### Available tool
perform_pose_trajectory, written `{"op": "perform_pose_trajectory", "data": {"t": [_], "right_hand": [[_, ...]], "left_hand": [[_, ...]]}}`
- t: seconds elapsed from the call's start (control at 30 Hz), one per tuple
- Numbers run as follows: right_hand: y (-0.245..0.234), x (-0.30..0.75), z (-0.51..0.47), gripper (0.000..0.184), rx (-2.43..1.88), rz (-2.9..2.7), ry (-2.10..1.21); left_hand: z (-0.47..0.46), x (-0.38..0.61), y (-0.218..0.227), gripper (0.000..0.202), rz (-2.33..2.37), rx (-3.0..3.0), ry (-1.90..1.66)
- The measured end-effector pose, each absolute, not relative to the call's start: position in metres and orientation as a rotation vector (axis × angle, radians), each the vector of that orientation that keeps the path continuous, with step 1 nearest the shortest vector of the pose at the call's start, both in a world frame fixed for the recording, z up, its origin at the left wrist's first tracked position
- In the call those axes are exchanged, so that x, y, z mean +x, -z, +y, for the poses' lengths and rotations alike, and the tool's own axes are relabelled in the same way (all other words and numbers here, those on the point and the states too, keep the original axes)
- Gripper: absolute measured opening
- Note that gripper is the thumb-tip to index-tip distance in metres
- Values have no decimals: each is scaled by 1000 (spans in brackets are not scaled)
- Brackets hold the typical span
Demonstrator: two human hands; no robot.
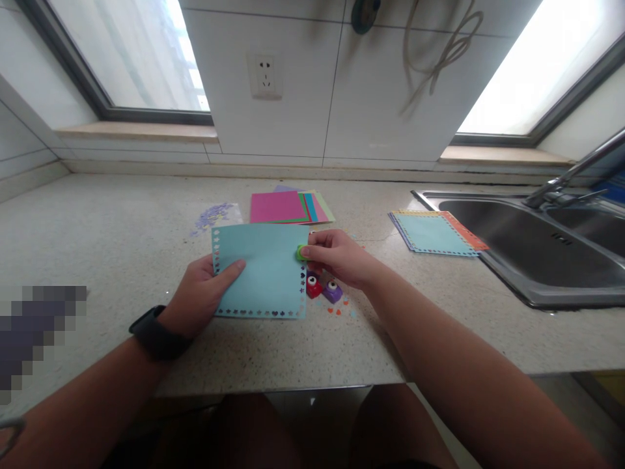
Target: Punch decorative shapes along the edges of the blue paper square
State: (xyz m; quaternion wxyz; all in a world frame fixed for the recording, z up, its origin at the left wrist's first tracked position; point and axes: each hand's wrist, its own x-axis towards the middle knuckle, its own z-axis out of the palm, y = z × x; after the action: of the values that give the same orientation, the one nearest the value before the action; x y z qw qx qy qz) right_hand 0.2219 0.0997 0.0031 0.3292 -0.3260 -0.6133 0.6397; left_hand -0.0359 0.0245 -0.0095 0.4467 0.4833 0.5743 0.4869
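A light blue sheet of paper (263, 270) is held up over the counter, with small stars, hearts and other shapes punched along its left, bottom and right edges. My left hand (208, 290) grips its left side, thumb on top and fingers behind. On the right edge sits a green craft punch (301, 252), pinched between the thumb and fingers of my right hand (336, 257). Just below that hand a red craft punch (313, 284) and a purple craft punch (333, 291) rest on the counter. Tiny orange and blue cut-outs (338, 311) lie scattered around them.
Coloured paper (278, 207) is stacked behind the sheet, beside a pile of purple cut-outs (212, 216). Punched sheets (430, 233) lie on the right, overlapping the rim of the steel sink (517, 286). A tiled wall with a socket (266, 77) closes the back.
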Motion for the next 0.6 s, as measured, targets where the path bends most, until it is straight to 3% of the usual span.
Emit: {"op": "perform_pose_trajectory", "data": {"t": [0.6], "right_hand": [[-5, 219, 97, 29, -864, -1564, -1673]], "left_hand": [[25, -36, 11, 36, 1396, 1177, -1211]]}}
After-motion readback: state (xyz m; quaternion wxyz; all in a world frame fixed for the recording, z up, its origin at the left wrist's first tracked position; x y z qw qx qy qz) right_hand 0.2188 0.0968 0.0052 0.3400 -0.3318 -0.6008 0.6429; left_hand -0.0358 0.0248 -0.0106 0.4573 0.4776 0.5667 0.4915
